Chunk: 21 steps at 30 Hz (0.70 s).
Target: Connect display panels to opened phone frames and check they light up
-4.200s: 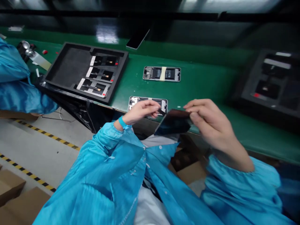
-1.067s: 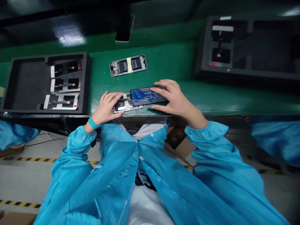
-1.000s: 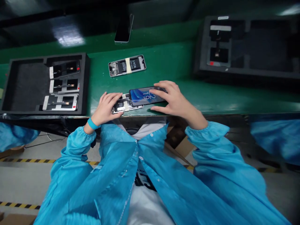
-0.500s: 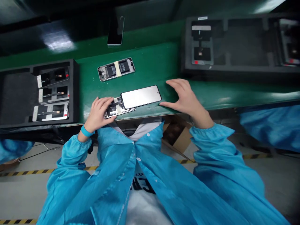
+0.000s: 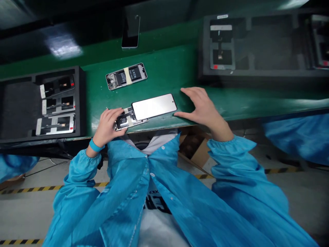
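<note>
My left hand [image 5: 108, 125] is closed round the left end of an opened phone body [image 5: 126, 119], fingers on its far edge and thumb on its near edge. A pale tape strip crosses the body's innards. A phone screen [image 5: 154, 106], lit-looking white with a black rim, overlaps the body's right part and hides it. Off the screen's right end, my right hand [image 5: 202, 106] is open, thumb and fingers spread apart, with nothing between them. The thumb tip is close to the screen's near right corner; whether they touch I cannot tell.
Behind lies another opened phone body [image 5: 133, 76] with tape across it. Farther back is a dark phone [image 5: 130, 32]. A black foam tray [image 5: 81, 99] with several screen parts stands left; another foam tray [image 5: 218, 78] stands right. The green table's [image 5: 164, 127] front edge is near me.
The view has shifted very slightly. Both hands, the phone body and the screen keep practically the same positions.
</note>
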Tool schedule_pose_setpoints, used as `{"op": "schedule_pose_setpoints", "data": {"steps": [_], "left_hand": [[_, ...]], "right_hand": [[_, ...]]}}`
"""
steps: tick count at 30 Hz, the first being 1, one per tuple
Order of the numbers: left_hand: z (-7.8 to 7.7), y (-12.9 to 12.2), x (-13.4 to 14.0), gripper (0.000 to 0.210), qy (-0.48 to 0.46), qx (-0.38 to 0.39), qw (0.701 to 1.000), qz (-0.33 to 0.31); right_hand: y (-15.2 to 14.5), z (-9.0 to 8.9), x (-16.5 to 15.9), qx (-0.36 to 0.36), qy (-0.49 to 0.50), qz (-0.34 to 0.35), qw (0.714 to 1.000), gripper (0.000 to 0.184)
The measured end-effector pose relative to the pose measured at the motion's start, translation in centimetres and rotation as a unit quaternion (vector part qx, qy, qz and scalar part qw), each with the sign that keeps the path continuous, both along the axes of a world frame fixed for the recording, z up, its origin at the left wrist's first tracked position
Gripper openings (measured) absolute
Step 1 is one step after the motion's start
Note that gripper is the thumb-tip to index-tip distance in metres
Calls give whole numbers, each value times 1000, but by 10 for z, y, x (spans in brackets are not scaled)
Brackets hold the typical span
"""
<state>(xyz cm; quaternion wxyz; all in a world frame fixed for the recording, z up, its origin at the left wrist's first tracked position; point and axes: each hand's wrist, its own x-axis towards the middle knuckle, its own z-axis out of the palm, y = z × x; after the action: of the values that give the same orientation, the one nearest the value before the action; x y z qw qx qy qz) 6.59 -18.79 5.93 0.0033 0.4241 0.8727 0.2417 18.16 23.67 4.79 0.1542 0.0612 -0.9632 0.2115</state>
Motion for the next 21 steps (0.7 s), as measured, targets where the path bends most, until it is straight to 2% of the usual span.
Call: {"op": "schedule_pose_setpoints", "data": {"steps": [8,16,21], "left_hand": [[0,1,-2,57,2,7,1000,1],[-4,2,-5,77,-12,10,1000,-5],[0,-5,-9,65,-40,17,999,-3]], "right_hand": [[1,-6,-1,-9,21,3,1000,96],[5,-9,-4,-4,27,11,1000,94],[5,-9,-6,-2,28,19,999,91]]}}
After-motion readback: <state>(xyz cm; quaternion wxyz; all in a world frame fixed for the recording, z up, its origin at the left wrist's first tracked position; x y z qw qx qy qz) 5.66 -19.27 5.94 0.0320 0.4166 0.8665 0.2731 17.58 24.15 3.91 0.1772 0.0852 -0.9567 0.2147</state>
